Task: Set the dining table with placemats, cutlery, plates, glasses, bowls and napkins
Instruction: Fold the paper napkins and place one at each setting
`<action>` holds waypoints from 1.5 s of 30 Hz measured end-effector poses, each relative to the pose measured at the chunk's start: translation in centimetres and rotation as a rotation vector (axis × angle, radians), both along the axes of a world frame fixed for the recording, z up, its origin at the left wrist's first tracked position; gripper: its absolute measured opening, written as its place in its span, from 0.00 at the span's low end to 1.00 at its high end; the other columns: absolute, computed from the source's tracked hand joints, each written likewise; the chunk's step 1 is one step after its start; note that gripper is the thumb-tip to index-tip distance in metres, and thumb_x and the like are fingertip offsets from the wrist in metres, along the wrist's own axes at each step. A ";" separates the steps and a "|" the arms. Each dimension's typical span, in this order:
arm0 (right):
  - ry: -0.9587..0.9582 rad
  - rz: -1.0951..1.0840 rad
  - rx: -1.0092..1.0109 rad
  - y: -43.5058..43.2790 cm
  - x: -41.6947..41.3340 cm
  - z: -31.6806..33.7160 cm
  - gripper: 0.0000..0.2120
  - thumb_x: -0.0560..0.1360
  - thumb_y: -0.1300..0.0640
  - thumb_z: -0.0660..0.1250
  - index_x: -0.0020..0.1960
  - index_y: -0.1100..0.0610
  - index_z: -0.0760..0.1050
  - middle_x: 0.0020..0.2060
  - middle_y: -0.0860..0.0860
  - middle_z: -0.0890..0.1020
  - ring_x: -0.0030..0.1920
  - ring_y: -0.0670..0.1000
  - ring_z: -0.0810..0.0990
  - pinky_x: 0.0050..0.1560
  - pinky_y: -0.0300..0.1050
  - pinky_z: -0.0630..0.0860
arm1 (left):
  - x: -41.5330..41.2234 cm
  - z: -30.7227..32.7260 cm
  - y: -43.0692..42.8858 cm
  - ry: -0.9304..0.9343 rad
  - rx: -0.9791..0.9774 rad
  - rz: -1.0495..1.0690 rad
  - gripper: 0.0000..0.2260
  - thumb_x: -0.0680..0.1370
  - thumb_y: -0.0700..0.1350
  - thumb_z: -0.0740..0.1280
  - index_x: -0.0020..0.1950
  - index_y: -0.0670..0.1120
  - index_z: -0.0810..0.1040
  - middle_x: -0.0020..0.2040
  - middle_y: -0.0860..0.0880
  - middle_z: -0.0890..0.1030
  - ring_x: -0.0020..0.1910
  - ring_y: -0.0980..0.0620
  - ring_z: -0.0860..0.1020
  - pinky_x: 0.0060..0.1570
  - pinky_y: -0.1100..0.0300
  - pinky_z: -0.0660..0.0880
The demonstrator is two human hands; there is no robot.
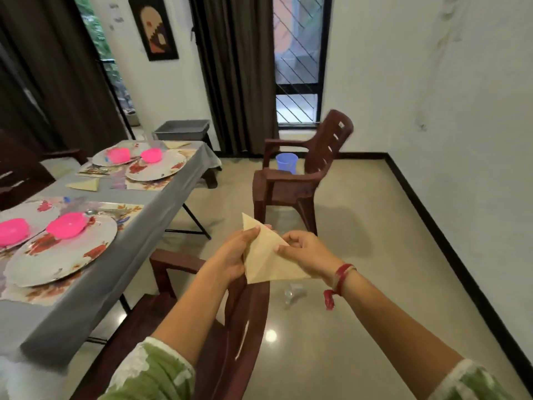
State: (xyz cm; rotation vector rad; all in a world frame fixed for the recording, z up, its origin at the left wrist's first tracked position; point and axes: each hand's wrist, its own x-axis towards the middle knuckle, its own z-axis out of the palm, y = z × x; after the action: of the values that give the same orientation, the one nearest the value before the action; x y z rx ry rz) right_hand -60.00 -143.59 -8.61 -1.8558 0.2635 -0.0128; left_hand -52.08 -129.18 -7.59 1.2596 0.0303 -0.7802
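Right of the table [95, 290], above the back of a brown chair [239, 327], a cream napkin [265, 261] folded into a triangle is held in the air by both hands. The left hand [233, 255] grips its left edge, thumb on the front and fingers curled behind. The right hand [305, 252] pinches the right edge between thumb and curled fingers. The napkin touches neither table nor chair, and one tip points up. A red thread [341, 277] circles the right wrist.

A grey cloth covers the table. At its near end lie floral placemats [127, 209] with two near plates [57, 264] on them, each bearing one of the pink near bowls [67, 225]. A spoon [95, 211] lies on a placemat beside the plates, toward the table's right edge. Midway along the table a second napkin [83, 184] lies flat, folded the same way. At the far end stand two far plates [161, 170], each with one of the pink far bowls [151, 155], and a third napkin [176, 144] lies at the far right corner.

Beyond the table's far end sits a grey bin [183, 129]. Well right of the table stands a second chair [302, 180] with a blue cup [287, 163] on its seat. A clear thing lies on the floor right of the table, too blurred to name.
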 end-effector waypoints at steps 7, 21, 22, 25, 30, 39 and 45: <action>-0.020 0.112 0.027 -3.9 11.0 0.2 0.09 0.75 0.55 0.69 0.38 0.56 0.78 0.32 0.49 0.77 0.35 0.45 0.73 0.38 0.38 0.69 | 7.8 0.7 -2.5 -0.035 0.002 0.108 0.12 0.82 0.44 0.57 0.57 0.43 0.79 0.55 0.45 0.82 0.52 0.48 0.80 0.54 0.53 0.76; 0.032 0.463 0.240 -3.6 37.0 -2.6 0.08 0.77 0.64 0.65 0.41 0.53 0.75 0.37 0.49 0.80 0.38 0.46 0.77 0.40 0.39 0.73 | 23.4 -3.4 -2.8 0.110 -0.059 0.739 0.09 0.80 0.45 0.62 0.57 0.43 0.75 0.46 0.45 0.80 0.42 0.52 0.79 0.34 0.61 0.80; 0.047 0.477 0.262 -2.9 38.1 -3.0 0.08 0.77 0.64 0.64 0.42 0.54 0.75 0.37 0.50 0.80 0.38 0.46 0.77 0.40 0.39 0.74 | 24.0 -3.6 -2.5 0.110 -0.060 0.790 0.07 0.80 0.44 0.62 0.55 0.43 0.75 0.44 0.46 0.81 0.40 0.53 0.80 0.32 0.62 0.79; 0.110 0.554 0.283 -0.2 42.6 -4.6 0.06 0.77 0.63 0.64 0.43 0.56 0.75 0.39 0.53 0.80 0.40 0.50 0.78 0.45 0.44 0.75 | 27.1 -4.9 -1.1 0.094 -0.038 0.934 0.02 0.79 0.42 0.64 0.49 0.45 0.76 0.36 0.49 0.81 0.33 0.55 0.79 0.29 0.64 0.76; 0.193 0.655 0.231 5.2 50.6 -6.7 0.03 0.77 0.61 0.65 0.45 0.57 0.76 0.40 0.52 0.80 0.42 0.51 0.78 0.46 0.46 0.75 | 34.4 -7.1 3.0 0.139 -0.028 1.194 0.02 0.79 0.38 0.63 0.48 0.43 0.76 0.45 0.44 0.80 0.42 0.50 0.79 0.36 0.58 0.78; 0.179 0.731 0.109 15.2 65.5 -7.7 0.07 0.76 0.63 0.66 0.40 0.55 0.74 0.39 0.50 0.78 0.40 0.48 0.75 0.39 0.39 0.71 | 48.0 -8.8 12.2 0.121 0.057 1.277 0.05 0.80 0.37 0.62 0.54 0.42 0.74 0.44 0.46 0.80 0.41 0.51 0.78 0.29 0.61 0.77; 0.230 0.748 0.210 21.1 71.0 -9.2 0.08 0.76 0.64 0.66 0.40 0.55 0.75 0.42 0.53 0.78 0.48 0.54 0.75 0.47 0.47 0.73 | 52.1 -10.8 16.1 0.134 -0.030 1.420 0.09 0.79 0.32 0.61 0.59 0.37 0.71 0.52 0.41 0.79 0.45 0.50 0.80 0.39 0.60 0.80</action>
State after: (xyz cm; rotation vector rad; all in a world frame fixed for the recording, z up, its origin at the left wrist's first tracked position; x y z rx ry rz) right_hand 10.98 -122.48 -17.83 -1.6464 -0.2752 0.7176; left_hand -0.01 -113.08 -18.38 0.8436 0.9114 0.3786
